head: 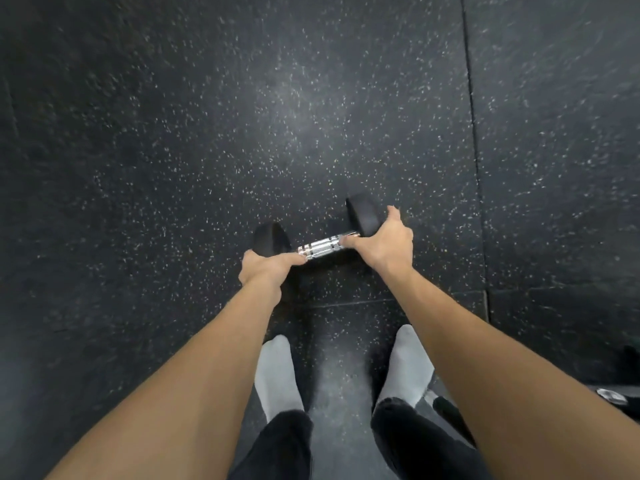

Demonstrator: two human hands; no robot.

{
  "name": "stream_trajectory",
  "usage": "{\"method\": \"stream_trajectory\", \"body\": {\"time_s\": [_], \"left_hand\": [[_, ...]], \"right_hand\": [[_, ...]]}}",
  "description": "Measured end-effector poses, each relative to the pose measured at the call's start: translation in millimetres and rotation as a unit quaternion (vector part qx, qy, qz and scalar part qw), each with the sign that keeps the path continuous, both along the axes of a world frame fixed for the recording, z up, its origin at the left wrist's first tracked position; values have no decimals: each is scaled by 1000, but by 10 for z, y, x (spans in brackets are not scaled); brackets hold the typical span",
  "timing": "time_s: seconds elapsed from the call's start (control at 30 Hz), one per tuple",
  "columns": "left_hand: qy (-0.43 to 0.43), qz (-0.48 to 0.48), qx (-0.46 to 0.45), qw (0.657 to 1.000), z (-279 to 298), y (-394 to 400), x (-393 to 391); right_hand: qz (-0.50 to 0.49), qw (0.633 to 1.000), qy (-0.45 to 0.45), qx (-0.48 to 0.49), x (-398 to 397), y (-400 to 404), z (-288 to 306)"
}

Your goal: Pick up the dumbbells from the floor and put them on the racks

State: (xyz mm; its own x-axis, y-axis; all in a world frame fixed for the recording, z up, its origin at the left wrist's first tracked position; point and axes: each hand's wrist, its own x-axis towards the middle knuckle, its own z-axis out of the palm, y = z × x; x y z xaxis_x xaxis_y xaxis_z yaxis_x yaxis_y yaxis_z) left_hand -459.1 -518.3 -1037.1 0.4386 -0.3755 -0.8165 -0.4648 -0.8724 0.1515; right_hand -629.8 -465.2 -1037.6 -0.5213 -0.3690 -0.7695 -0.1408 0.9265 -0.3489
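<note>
Dumbbell [320,233] low over the speckled floor [173,133], just ahead of the socked feet [277,368], bar running 8 to 2 o'clock. Left hand [265,268] grips the 8 o'clock head; right hand [384,242] cups the 2 o'clock head, fingers [349,241] on the chrome bar. Judgement: level both ends, lift with legs; no rack in view
</note>
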Motion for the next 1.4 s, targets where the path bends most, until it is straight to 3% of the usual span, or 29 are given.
{"method": "stream_trajectory", "body": {"time_s": [0.33, 0.57, 0.8, 1.03, 1.4], "left_hand": [[-22, -112, 7, 993, 9, -26, 184], [-15, -182, 6, 983, 1044, 61, 325], [17, -136, -57, 989, 2639, 120, 832], [-7, -100, -184, 978, 4924, -83, 1532], [-73, 45, -372, 924, 7987, 258, 3505]], "right_hand": [[-3, 1000, -21, 17, 2, 50, 34], [-30, 999, -33, 22, 141, 313, 879], [74, 996, 20, -51, 457, 124, 2472], [154, 974, 33, -163, 1110, -315, 4693], [301, 886, -2, -353, 3034, -788, 7852]]}}
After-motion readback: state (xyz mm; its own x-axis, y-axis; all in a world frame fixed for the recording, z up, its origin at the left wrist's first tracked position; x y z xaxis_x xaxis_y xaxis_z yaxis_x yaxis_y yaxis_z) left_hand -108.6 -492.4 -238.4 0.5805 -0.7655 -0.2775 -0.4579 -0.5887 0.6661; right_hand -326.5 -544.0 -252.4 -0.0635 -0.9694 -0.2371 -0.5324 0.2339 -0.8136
